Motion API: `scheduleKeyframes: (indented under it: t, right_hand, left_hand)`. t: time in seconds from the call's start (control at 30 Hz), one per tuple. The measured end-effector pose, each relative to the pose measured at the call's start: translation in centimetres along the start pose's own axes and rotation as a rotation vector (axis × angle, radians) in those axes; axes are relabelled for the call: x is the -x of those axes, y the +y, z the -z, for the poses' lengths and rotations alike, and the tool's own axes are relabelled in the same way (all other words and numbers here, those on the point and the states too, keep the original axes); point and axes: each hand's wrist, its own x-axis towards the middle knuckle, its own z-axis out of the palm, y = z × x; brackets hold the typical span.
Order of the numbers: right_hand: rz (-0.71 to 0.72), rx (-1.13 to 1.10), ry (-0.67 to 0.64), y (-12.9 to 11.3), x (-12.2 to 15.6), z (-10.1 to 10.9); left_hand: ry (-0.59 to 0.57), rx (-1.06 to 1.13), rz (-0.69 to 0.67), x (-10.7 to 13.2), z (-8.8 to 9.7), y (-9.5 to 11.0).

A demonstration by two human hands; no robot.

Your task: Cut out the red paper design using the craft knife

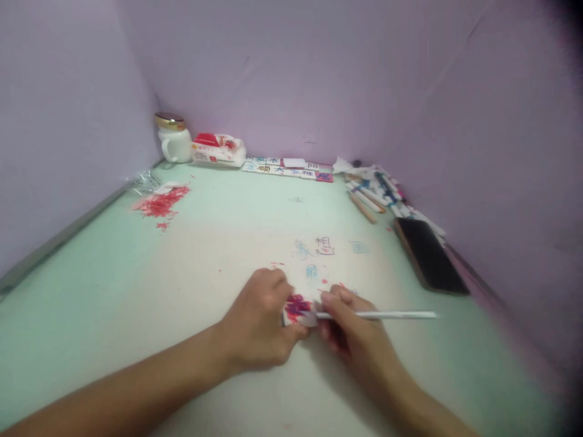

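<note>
Near the front middle of the table, my left hand (pixel 262 325) is closed around a small white block (pixel 295 308) whose face is coloured purple and red. My right hand (pixel 353 325) pinches a slim, silver-handled craft knife (pixel 396 315), held almost level. Its tip lies at the right side of the block's face, though blur hides exactly where it touches. The handle sticks out to the right past my fingers. Just beyond my hands, blue and dark character prints (pixel 324 246) mark the pale tabletop.
Red shavings (pixel 161 203) lie at the left. Along the back stand a white lidded mug (pixel 177 145), a wipes pack (pixel 218 150) and rows of character blocks (pixel 282 170). Pens (pixel 364 197) and a dark phone (pixel 428 255) lie at the right. Walls (pixel 291 79) border the table.
</note>
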Motion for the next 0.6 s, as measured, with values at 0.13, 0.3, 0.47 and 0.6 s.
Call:
scheduleKeyframes:
  t: [0.13, 0.3, 0.47, 0.6]
  right_hand:
    - [0.051, -0.035, 0.096, -0.3, -0.6, 0.9]
    - [0.159, 0.051, 0.145, -0.5, -1.1, 2.1]
    - [0.143, 0.043, 0.047, -0.4, -1.6, 2.7]
    - [0.166, 0.113, 0.034, -1.4, -1.8, 2.8]
  left_hand:
    - [-0.060, 0.027, -0.014, -0.3, 0.6, 0.0]
    - [-0.038, 0.080, -0.082, -0.2, 1.1, -0.5]
    - [-0.010, -0.026, 0.028, 0.1, 0.5, 0.2]
    - [-0.090, -0.138, 0.075, 0.0, 0.2, 1.0]
